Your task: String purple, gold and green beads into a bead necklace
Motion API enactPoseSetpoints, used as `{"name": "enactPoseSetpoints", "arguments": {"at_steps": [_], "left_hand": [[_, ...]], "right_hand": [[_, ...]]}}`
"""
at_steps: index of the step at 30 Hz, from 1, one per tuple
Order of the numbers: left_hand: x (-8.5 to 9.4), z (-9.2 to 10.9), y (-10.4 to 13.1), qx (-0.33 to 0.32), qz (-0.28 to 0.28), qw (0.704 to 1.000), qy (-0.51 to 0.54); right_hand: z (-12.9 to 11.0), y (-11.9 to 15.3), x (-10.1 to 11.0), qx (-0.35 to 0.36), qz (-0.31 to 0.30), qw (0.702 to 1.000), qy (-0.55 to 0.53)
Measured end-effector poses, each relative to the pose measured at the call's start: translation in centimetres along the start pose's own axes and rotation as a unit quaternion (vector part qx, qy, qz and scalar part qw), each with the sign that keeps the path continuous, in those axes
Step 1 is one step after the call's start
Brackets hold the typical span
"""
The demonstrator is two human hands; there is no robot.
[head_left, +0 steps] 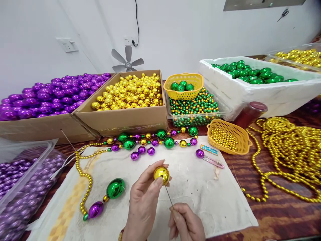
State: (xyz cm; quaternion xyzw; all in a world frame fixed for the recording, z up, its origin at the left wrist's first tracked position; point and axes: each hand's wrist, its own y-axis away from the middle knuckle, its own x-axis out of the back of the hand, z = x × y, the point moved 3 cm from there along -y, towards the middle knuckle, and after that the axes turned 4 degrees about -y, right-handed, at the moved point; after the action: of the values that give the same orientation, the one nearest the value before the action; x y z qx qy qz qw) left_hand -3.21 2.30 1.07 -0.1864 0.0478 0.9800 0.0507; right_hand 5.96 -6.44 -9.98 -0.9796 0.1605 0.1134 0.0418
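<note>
left hand (144, 197) – shiny gold oval bead (162, 174) pinched above white cloth (200, 187), hole presented downward | right hand (185, 222) – thin steel needle (168, 195) gripped, aimed up into it | strung beads (100, 204) laid alongside

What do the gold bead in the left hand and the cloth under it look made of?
Gold bead: likely plastic with a metallic mirror coating, given its sharp bright reflections. Cloth: woven white fabric, matte, stained and frayed at its edge.
</note>
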Motion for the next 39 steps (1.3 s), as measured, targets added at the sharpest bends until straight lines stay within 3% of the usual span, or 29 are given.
{"name": "enactPoseSetpoints", "arguments": {"at_steps": [8, 13, 22, 28, 31, 34, 39], "left_hand": [[0.1, 0.8, -0.8, -0.002, 0.033, 0.999, 0.038], [-0.2, 0.9, -1.1, 0.001, 0.019, 0.999, 0.048], [-1.2, 0.5, -0.1, -0.021, -0.026, 0.999, 0.006], [-1.5, 1.1, 0.3, -0.046, -0.005, 0.999, -0.016], [-1.5, 1.4, 0.3, -0.096, 0.012, 0.994, -0.057], [-1.5, 1.3, 0.2, -0.106, 0.008, 0.991, -0.078], [-1.0, -0.2, 0.3, -0.07, -0.015, 0.994, -0.085]], "right_hand": [[-1.0, -0.9, 0.1, -0.023, -0.116, 0.993, 0.022], [-0.7, -0.2, 0.9, 0.009, -0.097, 0.994, 0.057], [-1.4, -1.0, 0.3, 0.053, -0.075, 0.995, 0.046], [-1.1, -1.2, 0.6, 0.067, -0.036, 0.995, 0.069], [-1.3, -1.2, 0.6, 0.113, -0.041, 0.987, 0.106], [-1.7, -1.0, 0.5, 0.15, -0.05, 0.979, 0.132], [-2.8, -1.5, 0.3, 0.055, -0.038, 0.994, 0.083]]}}
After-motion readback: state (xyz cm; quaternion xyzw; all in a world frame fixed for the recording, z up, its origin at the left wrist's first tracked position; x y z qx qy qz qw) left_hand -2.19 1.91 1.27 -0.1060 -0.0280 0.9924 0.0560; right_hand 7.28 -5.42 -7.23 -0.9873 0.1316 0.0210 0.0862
